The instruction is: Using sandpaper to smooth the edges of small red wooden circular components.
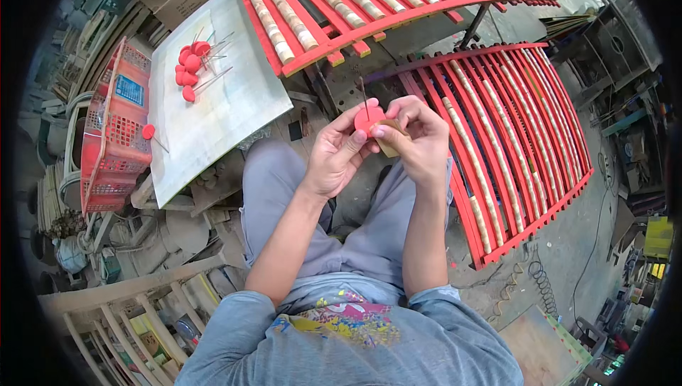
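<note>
Above my lap, my left hand (335, 151) is closed on a small red disc (366, 117), which has a thin dark rod standing up from its top. My right hand (419, 137) is closed on a folded tan sheet, perhaps sandpaper (389, 145), and holds it against the disc's right side; some of those fingertips are hidden. On a white board (241, 80) to the left lie several similar red discs (192, 64) with thin rods, and a single one (148, 131) lies near the board's left edge.
Red slatted racks (310, 59) with rows of mottled cylinders rise ahead and to the right (486, 259). A red plastic basket (114, 173) stands left of the board. A wooden slatted frame (121, 315) is at lower left, coiled hoses (543, 286) on the floor at lower right.
</note>
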Available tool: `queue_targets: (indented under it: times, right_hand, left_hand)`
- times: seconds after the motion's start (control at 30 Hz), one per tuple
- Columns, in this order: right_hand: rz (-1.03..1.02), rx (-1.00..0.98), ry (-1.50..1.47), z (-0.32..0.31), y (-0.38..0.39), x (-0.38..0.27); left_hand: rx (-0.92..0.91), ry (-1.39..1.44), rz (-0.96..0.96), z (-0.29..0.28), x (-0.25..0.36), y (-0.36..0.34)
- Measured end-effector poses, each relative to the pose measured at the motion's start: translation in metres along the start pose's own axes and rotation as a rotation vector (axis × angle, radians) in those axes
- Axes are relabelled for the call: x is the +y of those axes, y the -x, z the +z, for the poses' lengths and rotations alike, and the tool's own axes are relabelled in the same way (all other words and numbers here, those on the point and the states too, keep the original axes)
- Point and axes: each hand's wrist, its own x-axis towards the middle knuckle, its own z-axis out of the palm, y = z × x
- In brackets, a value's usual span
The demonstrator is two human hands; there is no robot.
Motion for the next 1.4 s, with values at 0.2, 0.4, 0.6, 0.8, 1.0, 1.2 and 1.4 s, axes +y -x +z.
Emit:
queue_targets:
  times: [0.2, 0.4, 0.6, 0.8, 1.0, 1.2, 1.4]
  right_hand:
    - [-0.218, -0.016, 0.097, 0.01, 0.014, -0.052]
    - [-0.194, -0.104, 0.029, 0.005, 0.009, -0.066]
    - [-0.14, 0.078, 0.015, 0.005, 0.034, -0.075]
    - [-0.061, 0.131, -0.19, 0.0, 0.068, -0.056]
    - [0.008, 0.079, -0.188, -0.011, 0.069, -0.05]
    - [-0.032, 0.042, 0.003, 0.003, 0.068, -0.034]
    - [-0.087, 0.048, 0.112, 0.029, 0.073, -0.025]
  left_hand:
    - [-0.081, -0.137, 0.241, 0.033, 0.016, 0.008]
    - [-0.152, -0.018, 0.212, 0.033, 0.016, 0.023]
    - [-0.196, 0.035, 0.129, 0.046, 0.012, 0.033]
    - [-0.165, 0.033, 0.12, 0.038, -0.005, 0.038]
    - [-0.07, 0.113, 0.006, 0.036, -0.013, 0.05]
    - [0.03, 0.158, -0.022, 0.035, -0.017, 0.061]
    - [0.082, 0.062, 0.047, 0.028, -0.017, 0.069]
